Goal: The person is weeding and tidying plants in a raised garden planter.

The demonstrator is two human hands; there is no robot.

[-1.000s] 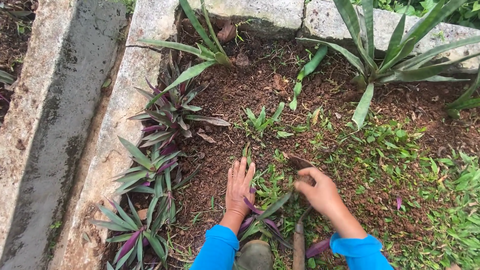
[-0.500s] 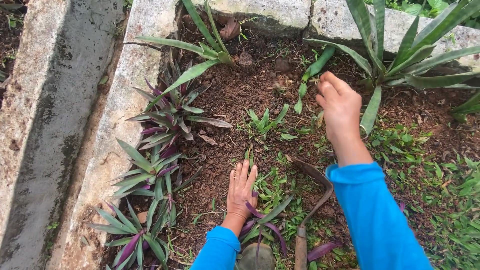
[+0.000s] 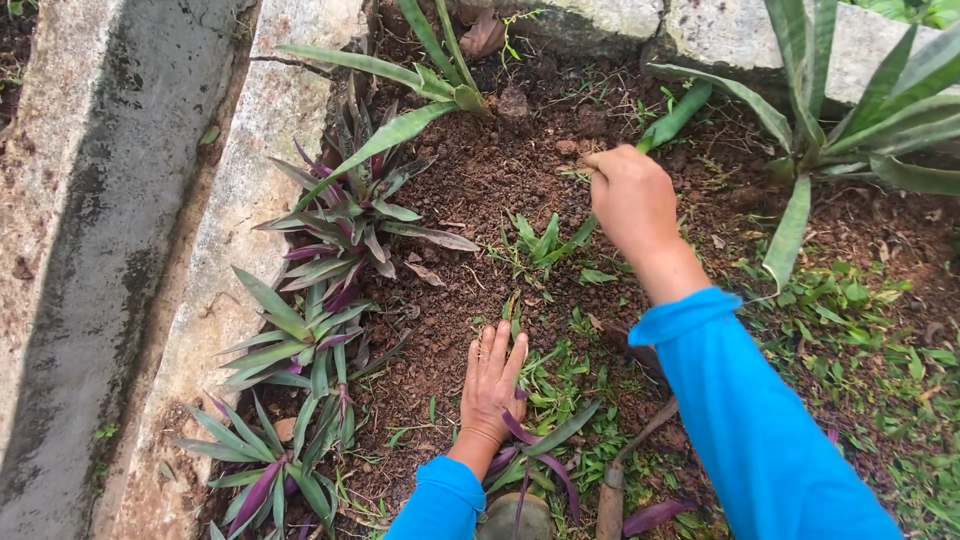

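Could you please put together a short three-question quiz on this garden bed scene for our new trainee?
1. True or false: the left hand rests flat on the soil.
2. The right hand is: A) gripping the hand tool; B) reaching over the soil with fingers closed; C) resting on the stone kerb.
3. Which leaf colours show on the plants along the kerb?

Key: 1 true; 2 B; 3 green and purple.

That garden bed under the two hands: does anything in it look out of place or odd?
Only small things. A hand tool with a wooden handle lies flat among the weeds, partly under the blue sleeve. A dry brown leaf rests against the stone edging. Nothing looks broken or spilled.
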